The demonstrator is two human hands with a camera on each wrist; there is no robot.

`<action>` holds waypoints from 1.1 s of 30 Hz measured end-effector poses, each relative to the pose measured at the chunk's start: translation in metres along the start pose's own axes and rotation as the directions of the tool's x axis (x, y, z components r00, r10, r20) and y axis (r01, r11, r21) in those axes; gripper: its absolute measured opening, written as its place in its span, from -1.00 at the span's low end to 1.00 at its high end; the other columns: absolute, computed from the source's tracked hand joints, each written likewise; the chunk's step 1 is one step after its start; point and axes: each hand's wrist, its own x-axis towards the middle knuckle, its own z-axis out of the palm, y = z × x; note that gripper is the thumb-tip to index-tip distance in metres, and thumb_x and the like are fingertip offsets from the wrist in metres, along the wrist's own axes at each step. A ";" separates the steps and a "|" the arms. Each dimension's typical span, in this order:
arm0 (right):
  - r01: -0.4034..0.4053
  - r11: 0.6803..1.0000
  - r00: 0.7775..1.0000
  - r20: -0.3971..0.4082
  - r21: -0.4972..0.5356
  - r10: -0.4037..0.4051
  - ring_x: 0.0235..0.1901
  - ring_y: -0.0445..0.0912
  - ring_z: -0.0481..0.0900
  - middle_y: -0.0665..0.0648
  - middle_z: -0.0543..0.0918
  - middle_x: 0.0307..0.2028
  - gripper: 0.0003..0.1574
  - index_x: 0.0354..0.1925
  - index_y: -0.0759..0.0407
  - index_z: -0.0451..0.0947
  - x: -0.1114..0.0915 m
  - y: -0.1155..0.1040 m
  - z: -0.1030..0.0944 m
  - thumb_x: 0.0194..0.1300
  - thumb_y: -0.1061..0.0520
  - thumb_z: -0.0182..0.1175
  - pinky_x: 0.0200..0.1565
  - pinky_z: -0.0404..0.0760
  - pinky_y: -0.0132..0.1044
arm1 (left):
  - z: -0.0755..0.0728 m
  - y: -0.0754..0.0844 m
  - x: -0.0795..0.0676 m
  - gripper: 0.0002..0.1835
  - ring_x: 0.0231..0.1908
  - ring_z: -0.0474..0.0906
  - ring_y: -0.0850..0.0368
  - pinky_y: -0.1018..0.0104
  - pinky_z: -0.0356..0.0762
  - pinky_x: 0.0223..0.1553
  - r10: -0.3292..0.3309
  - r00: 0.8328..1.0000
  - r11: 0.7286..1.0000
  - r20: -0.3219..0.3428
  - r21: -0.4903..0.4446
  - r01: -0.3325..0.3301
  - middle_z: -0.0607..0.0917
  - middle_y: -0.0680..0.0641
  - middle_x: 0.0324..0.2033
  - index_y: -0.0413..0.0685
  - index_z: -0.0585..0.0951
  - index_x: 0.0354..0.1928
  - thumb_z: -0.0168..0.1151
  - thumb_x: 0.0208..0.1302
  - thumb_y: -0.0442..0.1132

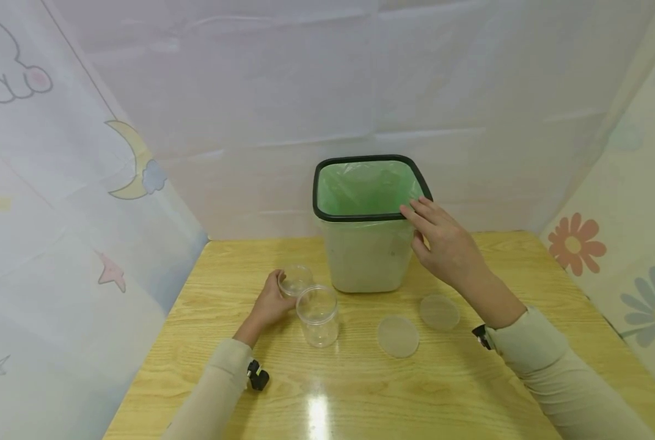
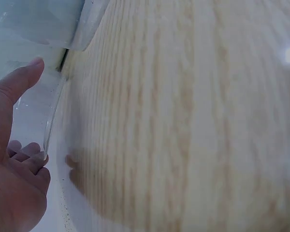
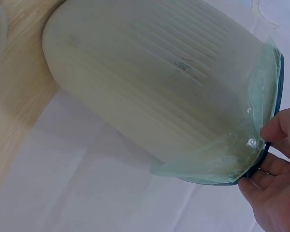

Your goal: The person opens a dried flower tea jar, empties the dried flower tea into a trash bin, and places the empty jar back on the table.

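Note:
My left hand (image 1: 271, 300) holds a clear plastic container (image 1: 296, 279), its thumb on the near side and its fingers round the far side. In the left wrist view the container (image 2: 31, 111) sits between thumb and fingers. Close beside that thumb, a second clear container (image 1: 319, 324) stands upright on the table. At the front right corner of a pale trash bin (image 1: 363, 260), my right hand (image 1: 443, 238) grips the dark rim (image 1: 360, 217). A green bag (image 3: 208, 162) lines the bin and folds over its rim; the fingers and thumb lie against it there.
Two round translucent lids (image 1: 398, 336) lie flat on the wooden table (image 1: 283, 391), in front of the bin and below the right forearm. Printed cloth walls (image 1: 261, 110) enclose the table at the back and both sides.

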 end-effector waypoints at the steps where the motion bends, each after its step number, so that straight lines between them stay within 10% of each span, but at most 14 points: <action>1: 0.002 1.000 1.000 -0.001 -0.001 -0.002 0.33 0.24 0.43 0.35 0.56 0.25 -0.36 0.33 0.28 0.50 0.000 0.000 0.000 0.27 0.42 0.19 0.24 0.51 0.14 | 0.001 -0.001 0.000 0.18 0.47 0.12 -0.33 -0.23 0.12 0.45 -0.002 1.000 1.000 0.002 -0.001 0.002 0.22 -0.33 0.47 -0.27 -0.04 0.55 0.54 0.15 0.03; 33: 0.027 1.000 0.999 -0.019 0.008 -0.027 0.34 0.26 0.42 0.38 0.53 0.26 -0.30 0.35 0.33 0.46 -0.001 0.001 0.003 0.21 0.40 0.22 0.26 0.48 0.15 | -0.003 -0.002 0.000 0.28 0.49 0.07 -0.37 -0.21 0.10 0.46 -0.051 0.998 0.999 0.035 0.003 0.051 0.09 -0.41 0.51 -0.29 -0.11 0.58 0.59 0.07 0.00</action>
